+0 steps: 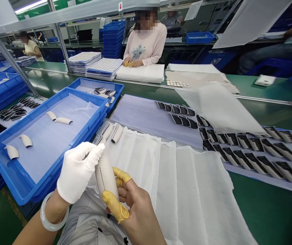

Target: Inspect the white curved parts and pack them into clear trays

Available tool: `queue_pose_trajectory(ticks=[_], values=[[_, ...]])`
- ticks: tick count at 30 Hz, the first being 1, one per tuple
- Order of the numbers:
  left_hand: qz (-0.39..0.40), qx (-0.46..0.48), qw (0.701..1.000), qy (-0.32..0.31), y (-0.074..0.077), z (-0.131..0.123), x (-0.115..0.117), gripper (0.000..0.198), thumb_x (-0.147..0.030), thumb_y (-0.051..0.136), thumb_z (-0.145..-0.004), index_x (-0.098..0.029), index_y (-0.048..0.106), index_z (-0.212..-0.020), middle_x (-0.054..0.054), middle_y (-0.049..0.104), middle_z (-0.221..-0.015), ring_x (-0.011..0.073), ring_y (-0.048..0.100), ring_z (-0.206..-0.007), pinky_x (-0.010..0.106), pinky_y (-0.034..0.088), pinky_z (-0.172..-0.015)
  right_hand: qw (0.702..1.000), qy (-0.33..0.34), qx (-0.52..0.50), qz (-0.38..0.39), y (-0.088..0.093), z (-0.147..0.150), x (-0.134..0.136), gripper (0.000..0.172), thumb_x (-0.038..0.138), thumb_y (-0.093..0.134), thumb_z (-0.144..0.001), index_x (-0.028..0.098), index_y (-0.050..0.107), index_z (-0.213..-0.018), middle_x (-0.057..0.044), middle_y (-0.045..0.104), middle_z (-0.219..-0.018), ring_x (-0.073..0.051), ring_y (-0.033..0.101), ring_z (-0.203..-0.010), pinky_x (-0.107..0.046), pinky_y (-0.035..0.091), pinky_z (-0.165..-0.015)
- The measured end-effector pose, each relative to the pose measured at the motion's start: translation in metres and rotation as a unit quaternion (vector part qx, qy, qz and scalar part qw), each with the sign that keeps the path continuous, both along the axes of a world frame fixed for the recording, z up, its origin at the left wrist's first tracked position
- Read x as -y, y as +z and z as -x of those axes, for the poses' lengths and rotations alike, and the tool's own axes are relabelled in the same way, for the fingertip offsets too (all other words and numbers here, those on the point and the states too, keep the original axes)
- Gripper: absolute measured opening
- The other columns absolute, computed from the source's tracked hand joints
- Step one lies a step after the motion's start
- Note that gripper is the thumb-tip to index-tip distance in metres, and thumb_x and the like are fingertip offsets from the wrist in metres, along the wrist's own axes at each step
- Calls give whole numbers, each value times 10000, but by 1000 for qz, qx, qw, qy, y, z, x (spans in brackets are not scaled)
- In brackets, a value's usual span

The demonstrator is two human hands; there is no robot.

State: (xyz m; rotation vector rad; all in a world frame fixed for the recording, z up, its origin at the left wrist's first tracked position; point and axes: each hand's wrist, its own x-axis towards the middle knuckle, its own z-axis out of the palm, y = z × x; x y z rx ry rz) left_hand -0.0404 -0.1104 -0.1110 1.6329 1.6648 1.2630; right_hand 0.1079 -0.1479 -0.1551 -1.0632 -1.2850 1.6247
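My left hand (77,172) wears a white glove and is closed on the top end of a curved white plastic part (106,177). My right hand (129,207), with yellow finger cots on thumb and forefinger, grips the same part from below. The part is held upright over a white cloth (186,183) that covers the table in front of me. Two similar white parts (112,132) lie on the cloth just beyond my hands. A jade-coloured bangle circles my left wrist.
A blue tray (46,136) at my left holds several white curved parts on a foam sheet. A second blue tray (97,90) sits behind it. Rows of dark parts (237,141) lie on a ribbed sheet at right. A person in a pink top (146,44) works across the green conveyor (263,112).
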Motion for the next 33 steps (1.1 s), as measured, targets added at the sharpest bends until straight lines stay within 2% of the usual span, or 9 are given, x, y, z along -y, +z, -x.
queue_pose_trajectory(ticks=[7, 13, 17, 19, 21, 24, 26, 30, 33], values=[[91, 188, 976, -64, 1, 7, -1, 363, -427, 486, -907, -175, 671, -722, -35, 428, -439, 79, 359, -401, 230, 309, -413, 985, 65, -106, 117, 8, -6, -5, 530, 506, 666, -781, 164, 560, -1172, -45, 633, -790, -120, 574, -538, -262, 502, -504], [113, 208, 967, -89, 0, 10, -2, 375, -492, 498, -888, -190, 720, -908, -26, 495, -475, 76, 397, -386, 215, 350, -399, 961, 101, -217, 136, 5, -5, -11, 430, 487, 648, -802, 144, 594, -1056, -46, 653, -775, -108, 572, -480, -243, 438, -484], [72, 165, 976, -122, -2, 11, 1, 381, -472, 696, -748, -223, 688, -1036, 57, 687, -965, 171, 649, -825, 251, 539, -706, 955, 99, -240, 144, 4, -4, -13, 398, 466, 633, -815, 132, 605, -1029, -55, 653, -788, -113, 578, -493, -235, 413, -465], [67, 116, 981, -138, -2, 8, 3, 615, -392, 840, -576, -237, 638, -1135, 74, 635, -1179, 245, 608, -1074, 293, 539, -848, 956, 91, -238, 145, 4, -3, -14, 376, 444, 631, -821, 134, 607, -1032, -35, 642, -736, -113, 570, -482, -241, 416, -481], [67, 74, 986, -131, -1, 5, 4, 754, -319, 885, -485, -239, 602, -1179, 81, 615, -1214, 272, 592, -1112, 318, 548, -856, 960, 81, -230, 139, 3, -2, -15, 349, 422, 637, -822, 138, 612, -1024, -13, 622, -680, -114, 564, -485, -246, 421, -497], [31, 81, 994, -65, -2, 2, 3, 379, -338, 792, -655, -204, 663, -986, 65, 671, -1027, 213, 649, -936, 286, 556, -768, 961, 86, -228, 129, 0, -2, -15, 344, 427, 650, -815, 139, 616, -1001, -6, 599, -672, -118, 575, -514, -237, 419, -486], [28, 138, 989, -38, -3, 3, 2, 195, -372, 696, -769, -191, 662, -832, 18, 657, -748, 131, 620, -647, 227, 517, -576, 955, 99, -243, 135, -2, -2, -15, 350, 438, 658, -805, 138, 616, -982, -5, 587, -678, -117, 582, -510, -226, 411, -464], [123, 258, 956, -72, -4, 6, 1, 270, -458, 587, -846, -196, 629, -793, -62, 460, -411, 63, 343, -315, 198, 268, -327, 936, 126, -287, 162, -6, -2, -16, 355, 464, 640, -811, 122, 623, -905, -33, 614, -675, -120, 581, -482, -216, 407, -421], [141, 272, 949, -79, -3, 5, 0, 319, -482, 558, -859, -185, 650, -789, -46, 475, -420, 65, 351, -324, 202, 256, -332, 924, 146, -306, 176, -9, -2, -16, 401, 501, 602, -827, 107, 633, -892, -66, 649, -684, -119, 563, -454, -218, 407, -398]])
